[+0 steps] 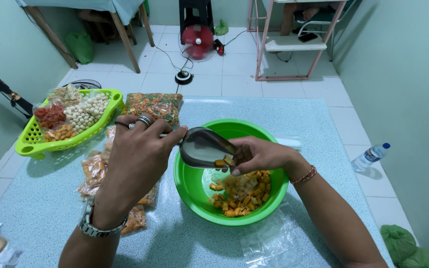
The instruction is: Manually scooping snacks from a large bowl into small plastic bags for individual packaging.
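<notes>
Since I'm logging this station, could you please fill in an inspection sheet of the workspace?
Surface: pale blue table.
Job's things: metal scoop with orange snack pieces over green bowl; clear bag beneath it.
Clutter: lime basket of packed snacks, filled bags, empty bags.
Grippers: left hand grips the scoop; right hand holds the bag's mouth.
Cables: cord on the floor.
Surroundings: red fan, water bottle.

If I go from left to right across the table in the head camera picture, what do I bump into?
Lime green basket of bagged snacks → left hand → metal scoop → right hand → green bowl rim → water bottle on the floor.
</notes>
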